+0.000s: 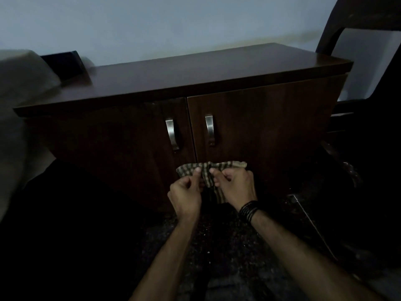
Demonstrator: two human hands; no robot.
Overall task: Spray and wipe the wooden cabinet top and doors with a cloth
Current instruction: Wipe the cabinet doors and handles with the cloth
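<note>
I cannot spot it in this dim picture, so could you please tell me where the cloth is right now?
In the head view the checked cloth is low in the middle, pinched between the left hand and right hand, in front of the cabinet doors below the handles.

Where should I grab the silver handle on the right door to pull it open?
Take the right door handle around its middle, coming from the front. It is an upright curved bar that bows out from the right door, so fingers can probably hook behind it there. Both hands now pinch the checked cloth just below it.
</note>
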